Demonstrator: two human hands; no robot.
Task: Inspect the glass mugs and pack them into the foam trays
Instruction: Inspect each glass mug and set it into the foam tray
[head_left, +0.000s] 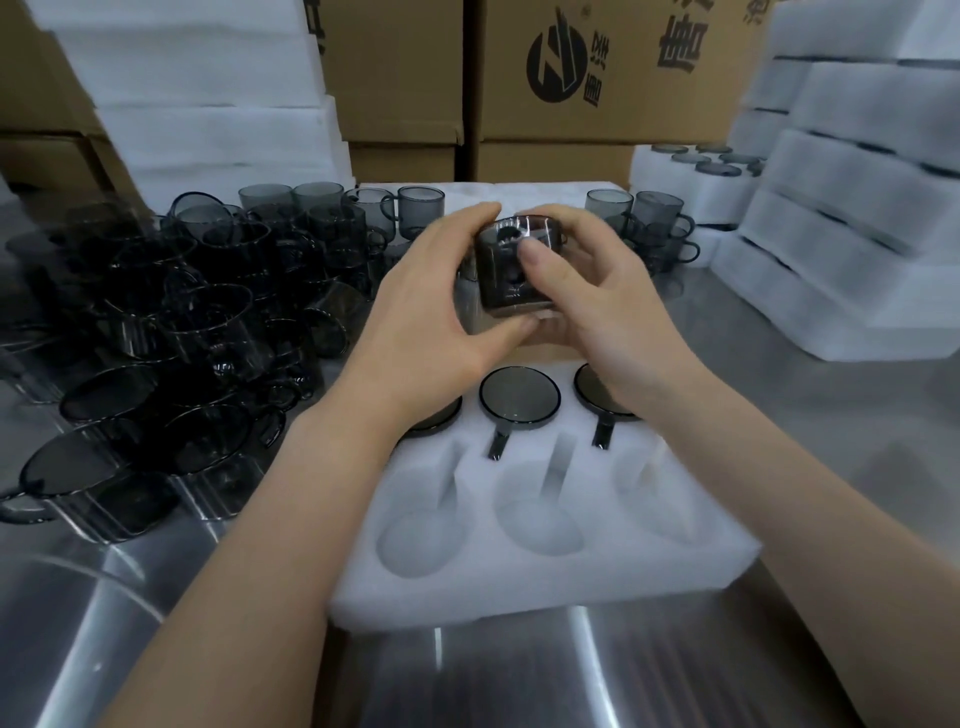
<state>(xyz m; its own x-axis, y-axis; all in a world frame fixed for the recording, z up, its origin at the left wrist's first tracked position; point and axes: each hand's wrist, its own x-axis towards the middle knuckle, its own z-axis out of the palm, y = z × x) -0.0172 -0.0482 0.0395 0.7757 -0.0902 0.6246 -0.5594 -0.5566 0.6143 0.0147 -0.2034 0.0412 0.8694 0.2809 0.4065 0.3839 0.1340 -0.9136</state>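
Inspection under way: left hand (436, 317) and right hand (597, 291) both curl round one mug (511, 260), held above the tray (519, 587). Three packed mugs (519, 397) fill the middle row, the three near slots (537, 519) gape empty, and a pile (171, 332) waits left on the desk (467, 675).

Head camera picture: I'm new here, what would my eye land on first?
First, the left hand and right hand at the centre, together gripping one smoky glass mug above the white foam tray. Next, the heap of dark mugs on the steel table to the left. In the tray, seated mugs fill a row, and three empty pockets lie nearest the camera.
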